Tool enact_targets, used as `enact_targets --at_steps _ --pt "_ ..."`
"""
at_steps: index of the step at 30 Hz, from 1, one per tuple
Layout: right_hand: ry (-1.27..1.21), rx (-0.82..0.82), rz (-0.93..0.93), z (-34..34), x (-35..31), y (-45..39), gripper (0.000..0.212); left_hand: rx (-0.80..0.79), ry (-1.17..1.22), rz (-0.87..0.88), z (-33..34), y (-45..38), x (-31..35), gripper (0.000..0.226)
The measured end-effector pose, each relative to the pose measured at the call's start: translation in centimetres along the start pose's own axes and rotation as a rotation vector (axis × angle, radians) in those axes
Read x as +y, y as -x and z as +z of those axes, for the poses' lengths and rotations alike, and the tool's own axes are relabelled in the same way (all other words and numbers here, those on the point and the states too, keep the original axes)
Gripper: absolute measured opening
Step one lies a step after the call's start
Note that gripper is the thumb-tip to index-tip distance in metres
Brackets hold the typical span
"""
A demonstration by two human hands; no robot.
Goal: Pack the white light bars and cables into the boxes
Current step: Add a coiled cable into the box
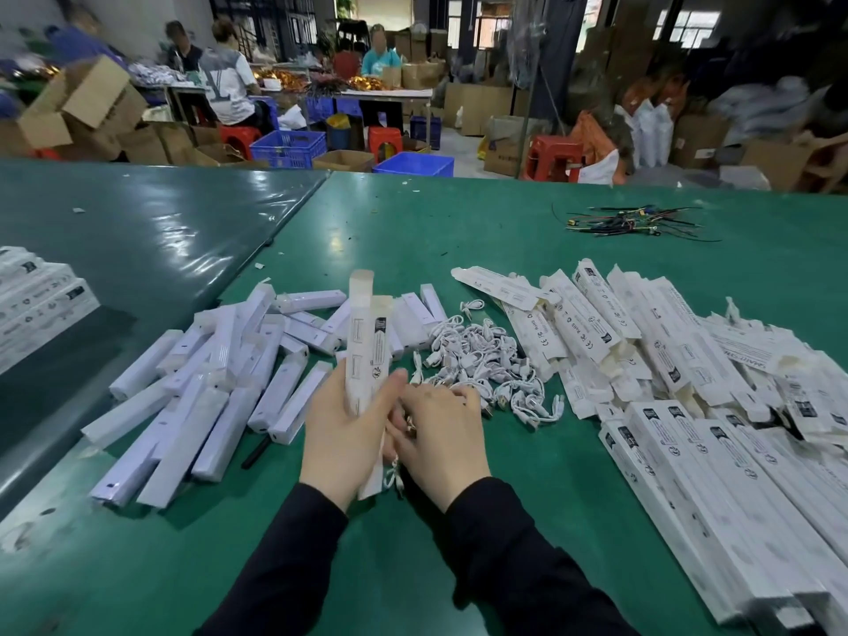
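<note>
A: Green surface (459,250), warehouse behind it in the upper frame with cartons, blue crates and seated workers. State of the packing?

B: Early to middle, by my judgement. Left of centre lies a loose heap of white light bars (215,387), still unboxed. At centre, a tangle of white cables (482,364). Right of centre, a spread of flat empty boxes (596,323) with open flaps. Lower right, a row of boxes (716,461) lying side by side; they look filled, though I cannot confirm the contents. A further stack sits at the left edge (41,305).

A: And the item in hand?

B: One box (367,360) stands nearly upright at centre frame, top flap open. Left hand (342,433) is wrapped around its lower half, fingers (394,383) curled closed on it.

A: Right hand?

B: Right hand (440,433) sits just beside the box's lower end, touching the left hand, fingers bent inward. A small white cable loop (393,475) shows beneath it; whether the fingers actually pinch it, I cannot tell.

A: Remaining?

B: Most of the bar heap and cable pile.
</note>
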State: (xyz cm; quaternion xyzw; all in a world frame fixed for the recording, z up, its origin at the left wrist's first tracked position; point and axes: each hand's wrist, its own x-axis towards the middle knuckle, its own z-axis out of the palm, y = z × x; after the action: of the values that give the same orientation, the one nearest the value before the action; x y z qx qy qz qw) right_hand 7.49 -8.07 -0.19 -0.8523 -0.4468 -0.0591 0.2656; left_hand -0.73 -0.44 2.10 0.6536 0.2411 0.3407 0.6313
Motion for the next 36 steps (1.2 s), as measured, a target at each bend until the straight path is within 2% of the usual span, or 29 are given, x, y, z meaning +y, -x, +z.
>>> enact_targets --at_steps 3,5,7,9,11,14,18,19,22,27,31,36 --pt "-0.136 0.07 0.088 -0.5 0.5 -0.2 0.027 -0.185 0.364 -0.278 -0.2 -0.1 0.8 0.053" --pt "-0.416 0.17 0.203 -1.8 1.1 -0.2 0.018 -0.269 0.488 -0.365 -0.6 -0.2 1.0 0.061" --pt "-0.66 0.281 0.303 -3.5 2.1 -0.1 0.011 -0.339 0.543 -0.385 -0.9 -0.3 0.9 0.058" --pt "-0.903 0.333 0.392 -5.5 3.5 0.5 0.017 -0.4 0.566 -0.4 -0.9 -0.2 0.8 0.057" --pt "-1.146 0.3 0.447 -7.4 4.7 1.5 0.024 -0.473 0.549 -0.425 -0.8 -0.1 0.8 0.056" --pt "-1.353 0.233 0.519 -9.1 6.0 2.8 0.028 -0.591 0.479 -0.47 -0.3 0.4 0.7 0.057" --pt "-1.572 0.269 0.601 -10.3 6.1 3.1 0.023 -0.648 0.381 -0.519 0.5 0.9 0.3 0.056" --pt "-1.609 0.261 0.602 -10.4 5.8 3.0 0.021 -0.669 0.373 -0.535 0.5 1.0 0.2 0.055" --pt "-1.65 0.233 0.544 -10.8 5.3 3.1 0.034 -0.769 0.307 -0.576 0.4 0.9 0.2 0.051" --pt "-1.692 0.324 0.485 -11.5 5.6 3.0 0.048 -0.945 0.249 -0.647 0.5 0.3 0.7 0.051" --pt "-1.65 0.367 0.518 -11.9 6.4 3.1 0.045 -0.978 0.306 -0.607 -0.1 0.9 0.8 0.039" --pt "-1.563 0.349 0.513 -12.3 6.2 3.2 0.032 -0.935 0.325 -0.592 0.0 0.9 0.6 0.042"
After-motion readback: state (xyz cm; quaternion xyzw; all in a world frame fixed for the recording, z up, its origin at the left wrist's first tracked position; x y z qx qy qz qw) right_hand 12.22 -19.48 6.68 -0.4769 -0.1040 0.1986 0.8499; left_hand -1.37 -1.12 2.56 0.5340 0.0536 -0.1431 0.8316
